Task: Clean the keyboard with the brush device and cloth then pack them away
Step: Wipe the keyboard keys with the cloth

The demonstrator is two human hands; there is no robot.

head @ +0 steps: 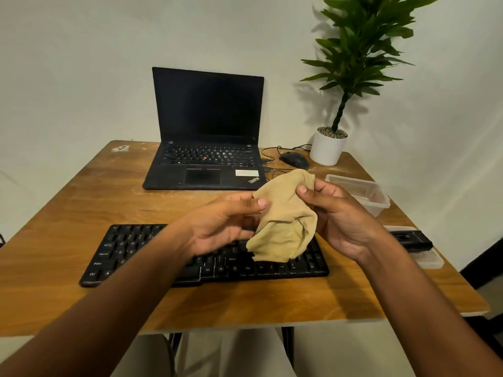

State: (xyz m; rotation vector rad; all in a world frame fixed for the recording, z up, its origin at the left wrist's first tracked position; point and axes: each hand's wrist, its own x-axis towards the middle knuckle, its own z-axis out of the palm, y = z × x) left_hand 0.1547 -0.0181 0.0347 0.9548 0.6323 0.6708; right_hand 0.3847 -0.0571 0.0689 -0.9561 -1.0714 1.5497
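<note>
A tan cloth [283,221] hangs bunched above the right half of the black keyboard [130,248], which lies flat near the table's front edge. My left hand [226,227] pinches the cloth's left edge with thumb and fingers. My right hand [340,216] grips its upper right part, thumb on top. A black brush device [413,239] lies on a clear lid [430,261] at the right, partly hidden by my right wrist.
An open black laptop [206,131] stands at the back of the wooden table [68,208]. Behind the cloth sit a wired mouse [295,160] and a potted plant [328,148]. A clear plastic container [362,194] rests at the right edge.
</note>
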